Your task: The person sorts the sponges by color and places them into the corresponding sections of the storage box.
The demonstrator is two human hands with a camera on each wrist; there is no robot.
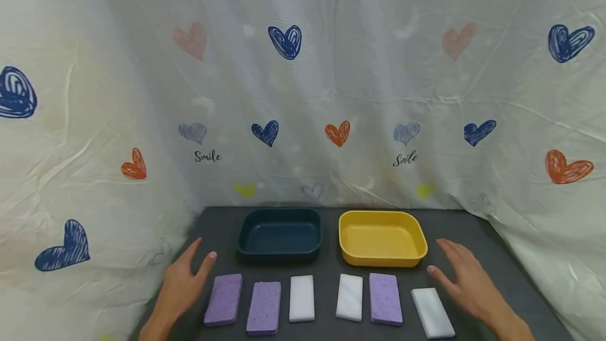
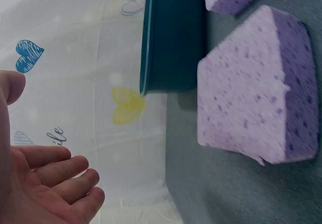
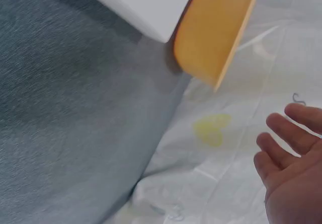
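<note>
My left hand is held with fingers spread, left of the nearest purple sponge, and grips nothing. On the other side, my right hand is likewise spread and free of any object, close to a white sponge-like block. Between the hands, a row holds another purple sponge, a white block, a second white block and a further purple sponge. In the left wrist view, the speckled sponge lies near, apart from the left fingers.
Behind the row stand a dark blue rectangular tray and a yellow one, side by side on the dark grey tabletop. A white curtain printed with hearts hangs at the back and both sides.
</note>
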